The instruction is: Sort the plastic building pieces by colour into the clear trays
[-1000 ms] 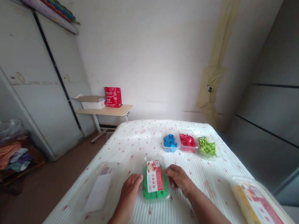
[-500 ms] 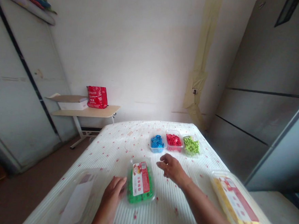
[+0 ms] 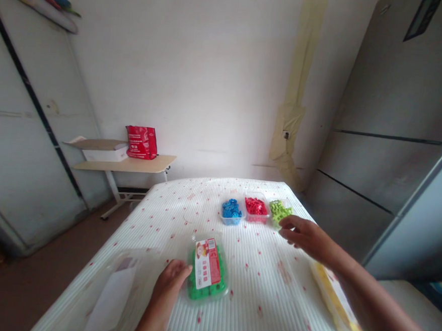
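Observation:
A clear lidded box of green pieces (image 3: 218, 281), with a red and white label on its lid, lies on the table in front of me. My left hand (image 3: 172, 278) rests at its left side, thumb at the box's edge and fingers loosely bent, not wrapped round it. Over at the right, my right hand (image 3: 302, 232) hovers by the near edge of a clear tub of lime-green pieces (image 3: 279, 210). Its fingers are bent and apart, with nothing seen in them. Beside that tub stand a tub of red pieces (image 3: 256, 207) and a tub of blue pieces (image 3: 232, 209).
Partly behind my right forearm lies a long box of yellow pieces (image 3: 329, 294). A clear container (image 3: 113, 294) with a white label sits at the front left. A side table (image 3: 145, 165) holds a red bag (image 3: 142, 142) and a white box (image 3: 106, 152). A refrigerator (image 3: 390, 122) stands right.
My right hand has moved right, from beyond the green box to the lime-green tub, and its forearm now covers part of the yellow box. My left hand has barely moved.

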A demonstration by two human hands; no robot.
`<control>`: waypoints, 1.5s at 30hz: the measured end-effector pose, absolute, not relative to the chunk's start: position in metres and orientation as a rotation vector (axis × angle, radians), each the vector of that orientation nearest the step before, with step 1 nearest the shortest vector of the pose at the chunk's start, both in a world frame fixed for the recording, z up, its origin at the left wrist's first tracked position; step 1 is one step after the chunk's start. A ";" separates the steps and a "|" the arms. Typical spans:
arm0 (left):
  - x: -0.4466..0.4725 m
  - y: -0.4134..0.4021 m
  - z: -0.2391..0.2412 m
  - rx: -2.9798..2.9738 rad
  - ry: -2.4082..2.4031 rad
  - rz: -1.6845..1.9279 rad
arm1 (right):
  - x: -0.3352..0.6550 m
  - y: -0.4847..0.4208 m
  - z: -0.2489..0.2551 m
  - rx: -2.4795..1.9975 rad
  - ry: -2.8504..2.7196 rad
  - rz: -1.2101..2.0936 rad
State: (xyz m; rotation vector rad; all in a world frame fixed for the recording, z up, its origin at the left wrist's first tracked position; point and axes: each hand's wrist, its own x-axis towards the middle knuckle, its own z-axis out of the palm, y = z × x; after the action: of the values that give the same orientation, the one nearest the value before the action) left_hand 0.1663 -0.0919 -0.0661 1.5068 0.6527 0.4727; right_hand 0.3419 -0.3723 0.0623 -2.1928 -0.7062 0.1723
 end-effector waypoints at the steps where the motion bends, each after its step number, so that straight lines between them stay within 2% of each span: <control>1: 0.166 -0.091 -0.067 1.517 0.646 0.462 | 0.342 -0.380 0.068 -2.193 -0.669 0.170; 6: 0.166 -0.094 -0.064 1.538 0.638 0.443 | 0.351 -0.414 0.080 -2.230 -0.509 0.196; 13: 0.173 -0.106 -0.057 1.488 0.618 0.427 | 0.407 -0.440 0.044 -2.350 -0.339 0.120; 25: 0.199 -0.124 -0.070 1.533 0.594 0.331 | 0.463 -0.394 0.019 -2.378 0.042 0.302; 45: 0.213 -0.147 -0.058 1.598 0.531 0.227 | 0.478 -0.379 0.002 -2.339 0.117 0.486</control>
State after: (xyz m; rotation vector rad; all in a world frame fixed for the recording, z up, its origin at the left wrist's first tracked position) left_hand 0.2131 -0.1473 -0.0585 1.5984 0.5308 0.2271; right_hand 0.4782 -0.3788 0.0017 -2.3390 0.1174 0.4858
